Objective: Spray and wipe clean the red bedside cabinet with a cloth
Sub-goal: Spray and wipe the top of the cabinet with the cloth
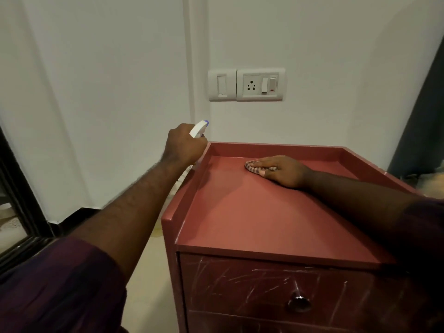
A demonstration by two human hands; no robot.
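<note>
While the right hand [283,170] lies flat with straight fingers and presses the small striped cloth [252,167] onto the top, I judge that the wiping step is in hand. The cloth sits under the fingertips, near the back rim and a little left of the middle of the red bedside cabinet [252,212]. The left hand [185,146] is curled round the spray bottle [199,129] and holds it just beside the left rear corner, outside the rim, with its white head towards the wall. To do this step well, I would press evenly with the whole palm and draw the cloth in straight, overlapping lines from the back rim to the front edge. Then I would go along the inside of the raised rim, where dust likely collects in the corners. I cannot tell if the surface is wet, so one short spray aimed down at the top, away from the wall socket panel [259,84], seems wise. The scratched drawer front [240,284] and its knob [299,301] are, I think, not yet done.
</note>
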